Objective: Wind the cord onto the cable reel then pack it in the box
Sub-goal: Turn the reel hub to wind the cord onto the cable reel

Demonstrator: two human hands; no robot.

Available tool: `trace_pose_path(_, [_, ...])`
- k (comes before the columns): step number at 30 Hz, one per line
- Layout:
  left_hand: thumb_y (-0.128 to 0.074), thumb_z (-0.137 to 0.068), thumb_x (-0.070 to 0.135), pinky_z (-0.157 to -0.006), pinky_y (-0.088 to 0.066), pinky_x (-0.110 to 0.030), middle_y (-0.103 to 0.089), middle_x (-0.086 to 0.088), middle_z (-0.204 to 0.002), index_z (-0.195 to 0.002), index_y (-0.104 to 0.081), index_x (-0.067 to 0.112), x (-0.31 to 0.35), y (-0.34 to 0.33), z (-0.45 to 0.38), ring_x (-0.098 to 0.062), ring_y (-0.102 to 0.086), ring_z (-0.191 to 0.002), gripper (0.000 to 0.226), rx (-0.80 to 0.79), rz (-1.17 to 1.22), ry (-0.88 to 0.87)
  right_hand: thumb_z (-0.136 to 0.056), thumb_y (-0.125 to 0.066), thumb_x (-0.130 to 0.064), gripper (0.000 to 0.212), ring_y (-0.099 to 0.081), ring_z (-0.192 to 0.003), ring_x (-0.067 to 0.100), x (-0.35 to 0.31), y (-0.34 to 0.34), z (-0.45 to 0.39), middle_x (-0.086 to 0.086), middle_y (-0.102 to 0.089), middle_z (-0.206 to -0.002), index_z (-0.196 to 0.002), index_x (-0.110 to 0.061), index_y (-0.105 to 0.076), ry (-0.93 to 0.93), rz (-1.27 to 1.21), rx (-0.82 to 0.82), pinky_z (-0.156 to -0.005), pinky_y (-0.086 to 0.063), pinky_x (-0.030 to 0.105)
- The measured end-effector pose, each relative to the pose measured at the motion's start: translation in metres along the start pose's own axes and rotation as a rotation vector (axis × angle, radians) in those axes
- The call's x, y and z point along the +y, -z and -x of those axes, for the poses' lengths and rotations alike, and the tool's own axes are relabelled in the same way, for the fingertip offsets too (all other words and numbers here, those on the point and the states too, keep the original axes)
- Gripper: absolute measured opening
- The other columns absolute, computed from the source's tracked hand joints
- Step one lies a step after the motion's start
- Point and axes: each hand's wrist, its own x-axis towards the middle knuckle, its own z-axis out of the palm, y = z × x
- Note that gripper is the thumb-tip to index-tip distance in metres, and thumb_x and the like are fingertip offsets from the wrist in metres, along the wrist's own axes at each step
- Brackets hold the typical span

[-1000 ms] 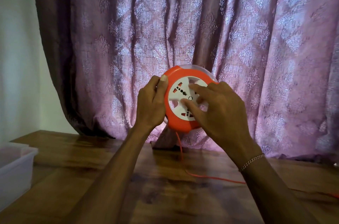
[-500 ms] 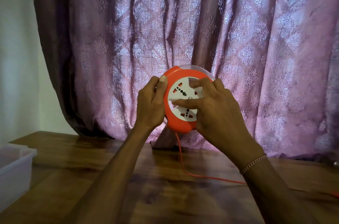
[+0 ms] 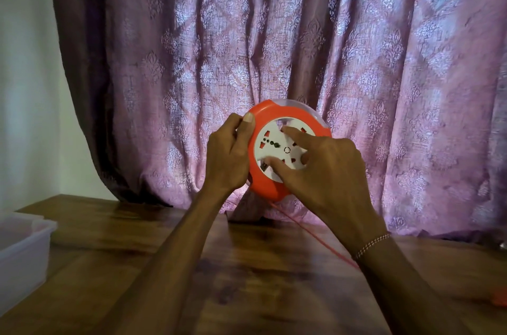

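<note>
Head view: winding is the step in hand. The left hand grips the orange cable reel's rim at 9 o'clock, holding it upright above the wooden table. The right hand has its fingers spread, tips pressed into the white socket face, seemingly to turn it. The cord leaves the reel at 6 o'clock and trails toward 4 o'clock. Much cord looks unwound; next comes more turning. The box waits at 8 o'clock.
</note>
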Motion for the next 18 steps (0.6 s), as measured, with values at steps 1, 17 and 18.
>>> trace_pose_path(1, [-0.044, -0.103, 0.046, -0.057, -0.042, -0.043, -0.049, 0.005, -0.059, -0.070, -0.042, 0.024, 0.000, 0.000, 0.000, -0.010, -0.046, -0.057, 0.040, -0.003, 0.002, 0.002, -0.074, -0.063, -0.070, 0.062, -0.070, -0.084, 0.028, 0.000, -0.001, 0.000, 0.002, -0.076, -0.089, -0.126, -0.036, -0.063, -0.012, -0.009, -0.004, -0.073, -0.057, 0.038])
trace_pose_path(17, [-0.042, -0.098, 0.059, -0.063, -0.050, -0.059, -0.059, -0.021, -0.070, -0.077, -0.046, 0.010, -0.003, 0.003, -0.002, -0.044, -0.059, -0.071, 0.053, 0.007, 0.032, 0.002, -0.069, -0.055, -0.027, 0.051, -0.047, -0.116, 0.035, 0.005, 0.011, -0.006, 0.010, -0.052, -0.137, -0.115, -0.041, -0.069, 0.237, 0.050, -0.320, -0.085, -0.045, 0.047])
trace_pose_path(18, [-0.041, -0.098, 0.059, -0.063, -0.050, -0.059, -0.059, -0.020, -0.070, -0.077, -0.047, 0.010, -0.003, 0.003, -0.001, -0.044, -0.060, -0.071, 0.054, 0.001, 0.026, -0.004, -0.069, -0.049, -0.032, 0.051, -0.048, -0.114, 0.035, 0.003, 0.012, -0.005, 0.009, -0.053, -0.134, -0.115, -0.042, -0.069, 0.223, 0.074, -0.309, -0.083, -0.045, 0.046])
